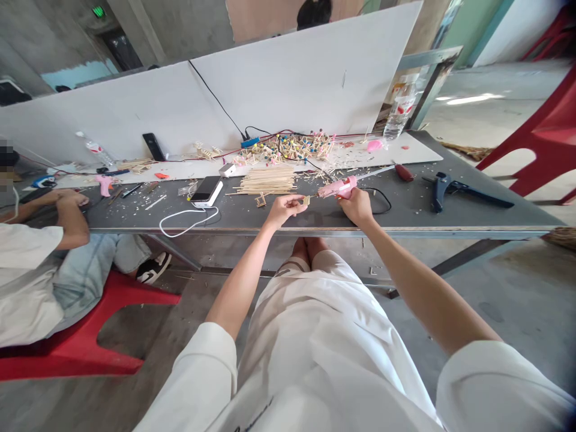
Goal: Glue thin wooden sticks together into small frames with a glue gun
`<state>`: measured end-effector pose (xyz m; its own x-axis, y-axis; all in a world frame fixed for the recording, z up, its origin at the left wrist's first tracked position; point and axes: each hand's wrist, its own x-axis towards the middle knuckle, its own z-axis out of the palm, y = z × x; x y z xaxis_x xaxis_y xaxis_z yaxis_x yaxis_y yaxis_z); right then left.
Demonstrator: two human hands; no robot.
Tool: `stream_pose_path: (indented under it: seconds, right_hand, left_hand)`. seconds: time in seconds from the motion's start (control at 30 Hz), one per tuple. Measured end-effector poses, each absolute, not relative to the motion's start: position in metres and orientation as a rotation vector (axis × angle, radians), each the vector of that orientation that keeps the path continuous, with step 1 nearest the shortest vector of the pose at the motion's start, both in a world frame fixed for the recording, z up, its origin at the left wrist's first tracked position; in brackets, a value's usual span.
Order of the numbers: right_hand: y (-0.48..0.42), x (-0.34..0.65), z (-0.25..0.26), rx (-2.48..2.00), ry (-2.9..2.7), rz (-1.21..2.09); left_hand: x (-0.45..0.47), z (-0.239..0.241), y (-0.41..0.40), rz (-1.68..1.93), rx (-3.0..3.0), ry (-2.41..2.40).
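Observation:
My left hand (284,209) is closed in a pinch on a small wooden stick piece (306,200), held just above the grey table (405,217) near its front edge. My right hand (357,205) grips a pink glue gun (337,188), whose nozzle points left and nearly touches the stick piece. Just behind my hands lies a bundle of thin wooden sticks (266,180), with a small glued stick frame (260,200) beside it.
A phone on a white power bank (207,191) with a white cable lies left. A heap of finished stick pieces (292,147), a water bottle (399,111), a black glue gun (443,185) and a screwdriver (402,172) sit around. A co-worker's arm (67,210) rests at far left.

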<state>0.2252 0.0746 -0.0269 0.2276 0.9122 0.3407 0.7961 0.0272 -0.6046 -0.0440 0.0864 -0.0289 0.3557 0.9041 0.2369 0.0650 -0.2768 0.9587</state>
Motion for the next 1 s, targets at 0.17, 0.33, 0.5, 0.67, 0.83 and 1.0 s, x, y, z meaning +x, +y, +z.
stream_pose_path:
  seconds: [0.17, 0.33, 0.5, 0.67, 0.83, 1.0]
  right_hand:
    - [0.0741, 0.2245, -0.0264, -1.783, -1.575, 0.207]
    - [0.0758, 0.2251, -0.0282, -1.801, -1.58, 0.19]
    - [0.0779, 0.2263, -0.0305, -1.808, -1.582, 0.175]
    - [0.0778, 0.2263, -0.0309, -1.811, -1.587, 0.163]
    - [0.0773, 0.2259, -0.0306, -1.807, -1.584, 0.173]
    - [0.0765, 0.2254, -0.029, -1.82, -1.585, 0.18]
  left_hand:
    - [-0.0441, -0.0296, 0.0868, 1.079, 1.625, 0.878]
    - [-0.0441, -0.0293, 0.0871, 1.078, 1.622, 0.887]
    - [-0.0441, -0.0268, 0.0849, 1.066, 1.623, 0.893]
    - [-0.0441, -0.0263, 0.0838, 1.073, 1.628, 0.884]
    - [-0.0442, -0.0284, 0.0861, 1.071, 1.636, 0.877]
    - [-0.0436, -0.0287, 0.0868, 1.089, 1.638, 0.865]
